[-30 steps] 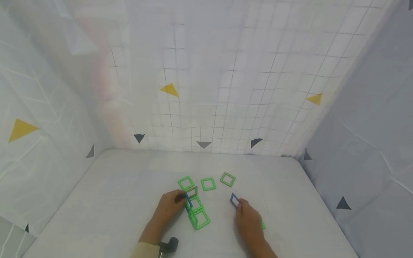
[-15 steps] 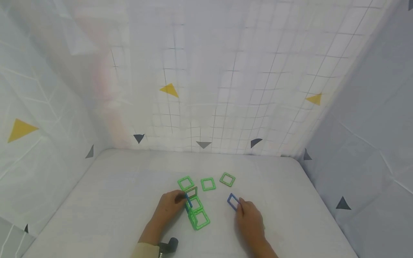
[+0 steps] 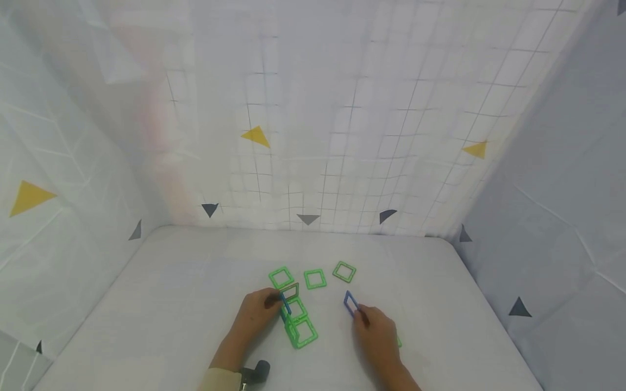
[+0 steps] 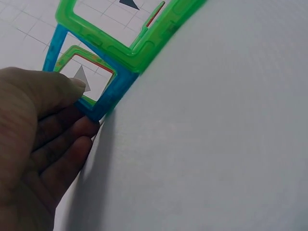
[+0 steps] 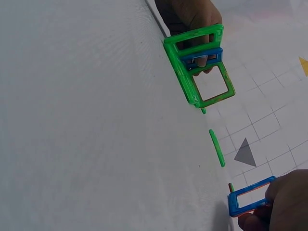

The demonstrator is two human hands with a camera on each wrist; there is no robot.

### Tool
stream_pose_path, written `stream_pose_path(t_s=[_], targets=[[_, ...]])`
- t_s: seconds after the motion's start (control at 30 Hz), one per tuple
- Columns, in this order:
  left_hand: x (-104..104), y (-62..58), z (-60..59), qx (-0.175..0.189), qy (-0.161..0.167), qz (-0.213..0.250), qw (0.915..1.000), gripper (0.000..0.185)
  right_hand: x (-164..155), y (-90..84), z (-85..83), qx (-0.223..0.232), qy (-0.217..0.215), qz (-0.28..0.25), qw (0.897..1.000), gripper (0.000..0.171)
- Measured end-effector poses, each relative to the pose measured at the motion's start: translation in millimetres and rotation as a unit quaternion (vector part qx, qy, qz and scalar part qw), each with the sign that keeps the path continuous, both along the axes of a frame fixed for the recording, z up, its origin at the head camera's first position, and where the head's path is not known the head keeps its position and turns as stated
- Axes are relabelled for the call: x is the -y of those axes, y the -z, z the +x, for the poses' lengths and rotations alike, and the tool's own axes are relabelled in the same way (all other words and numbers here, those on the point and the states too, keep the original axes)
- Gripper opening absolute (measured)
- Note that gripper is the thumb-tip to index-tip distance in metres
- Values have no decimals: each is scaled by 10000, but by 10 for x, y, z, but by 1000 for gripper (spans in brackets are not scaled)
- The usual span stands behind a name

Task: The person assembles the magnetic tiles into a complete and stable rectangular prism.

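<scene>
Shifted a little leftward since the earlier frames: right hand [image 3: 377,338] and the blue square frame [image 3: 350,303] pinched at its fingertips, now closer to the structure; left hand unchanged.

Spread beneath everything, white tabletop [image 3: 171,304], ringed by white gridded walls [image 3: 342,108] with yellow and grey triangles.

Gripped by the left hand [image 3: 255,313], thumb over the top and fingers curled behind: green-and-blue frame structure [image 3: 296,317], with an upright blue frame [image 4: 103,96] directly at the fingertips and green frames joined just beyond them, one lying flat on the table on the near side.

Held upright off the right fingertips, between thumb and forefinger, the blue square frame, well apart from the structure. Partly hidden under the right palm, a green piece [image 3: 399,342].

Lying flat beyond both sets of fingers, three loose green squares [image 3: 315,278] in a row, the leftmost just past the left fingertips.
</scene>
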State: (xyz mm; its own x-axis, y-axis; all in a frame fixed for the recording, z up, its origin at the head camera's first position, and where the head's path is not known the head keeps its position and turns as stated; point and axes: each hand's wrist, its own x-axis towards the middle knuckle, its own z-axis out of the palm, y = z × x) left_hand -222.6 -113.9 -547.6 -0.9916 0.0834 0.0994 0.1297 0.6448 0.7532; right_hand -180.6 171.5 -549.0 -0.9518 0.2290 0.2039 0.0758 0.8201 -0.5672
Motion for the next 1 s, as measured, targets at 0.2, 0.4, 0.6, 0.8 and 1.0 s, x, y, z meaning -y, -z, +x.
stream_pose_path(t_s=[0.2,0.4,0.6,0.8,1.0], targets=[[-3,9,7,-66,18,-11,10000,26,23,6,5,-34,-76,-129,9999,17],[8,28,-6,-68,38,-31,10000,27,55,23,0,-236,-98,-183,9995,13],[-5,24,-9,-22,-29,-17,10000,28,84,9,-23,-457,-227,-146,9986,12],[-14,-4,4,-9,-4,-23,10000,27,124,26,-33,-478,-325,-271,9980,11],[-25,-15,9,49,25,-28,10000,25,168,24,-15,-534,-468,-448,9965,12]])
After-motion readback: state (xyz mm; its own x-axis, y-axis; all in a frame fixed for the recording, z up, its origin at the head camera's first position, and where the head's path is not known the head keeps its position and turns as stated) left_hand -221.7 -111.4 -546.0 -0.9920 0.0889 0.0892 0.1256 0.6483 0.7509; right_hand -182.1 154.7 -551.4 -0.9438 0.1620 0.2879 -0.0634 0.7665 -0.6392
